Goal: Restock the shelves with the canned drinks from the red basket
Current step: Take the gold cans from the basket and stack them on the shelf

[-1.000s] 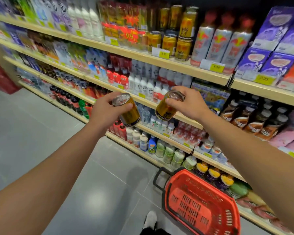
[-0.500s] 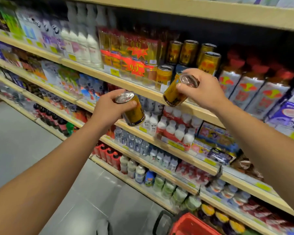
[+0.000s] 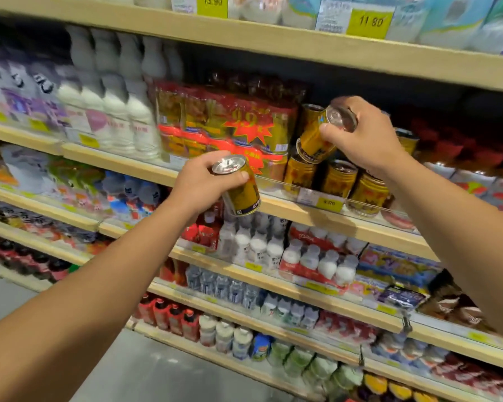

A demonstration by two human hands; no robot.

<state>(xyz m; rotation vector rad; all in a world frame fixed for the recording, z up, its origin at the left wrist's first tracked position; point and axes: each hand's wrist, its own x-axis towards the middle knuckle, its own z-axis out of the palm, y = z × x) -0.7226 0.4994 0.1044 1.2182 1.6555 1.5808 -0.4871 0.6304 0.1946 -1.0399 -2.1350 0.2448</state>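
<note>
My left hand (image 3: 199, 182) grips a gold can (image 3: 240, 188), tilted, just in front of the wooden shelf edge (image 3: 282, 206). My right hand (image 3: 363, 137) grips a second gold can (image 3: 321, 134) by its top end and holds it tilted over a row of the same gold cans (image 3: 339, 178) standing on that shelf. The held can's lower end is close above the left can of that row. More gold cans stand behind it. The red basket is out of view.
Shrink-wrapped red and gold multipacks (image 3: 224, 123) sit left of the gold cans, and white bottles (image 3: 114, 111) further left. Red-capped pouches (image 3: 459, 152) fill the shelf on the right. Shelves below hold small bottles and cans. Grey floor (image 3: 145, 372) lies at the bottom.
Both hands have risen toward the shelf with their cans. The right can moved in over the stacked gold cans. The view tilted up and the red basket dropped out of sight.
</note>
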